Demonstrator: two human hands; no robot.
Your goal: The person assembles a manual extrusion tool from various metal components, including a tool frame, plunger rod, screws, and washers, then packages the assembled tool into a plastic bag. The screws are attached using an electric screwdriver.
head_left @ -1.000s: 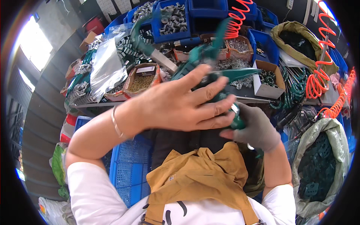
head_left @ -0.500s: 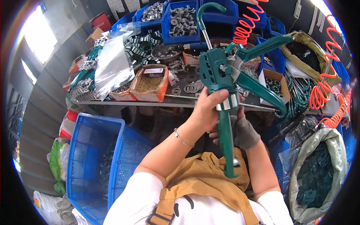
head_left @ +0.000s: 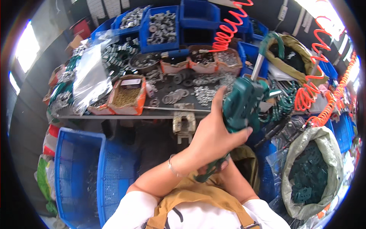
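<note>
A dark green caulking gun (head_left: 242,103) is held tilted in front of me, its metal rod ending in a green hook (head_left: 272,38) toward the upper right. My left hand (head_left: 215,133) wraps round its body from the left, index finger stretched along the side and thumb across the near end. Lower down, the green handle (head_left: 207,173) points back toward my apron. Most of my right hand (head_left: 225,165) is hidden behind the left wrist and the gun; a little of its fingers shows curled against that handle.
A metal fixture (head_left: 184,124) sits at the bench's front edge. Washers (head_left: 175,96), small nuts (head_left: 206,94) and a box of brass-coloured screws (head_left: 129,95) lie behind it. A blue crate (head_left: 80,171) stands left, a sack of green parts (head_left: 286,171) right. Red coiled hoses (head_left: 225,36) hang above.
The caulking gun has turned and tipped, its hook swinging to the right. My left hand has come over its body, and my right hand has dropped behind. The view has shifted rightward.
</note>
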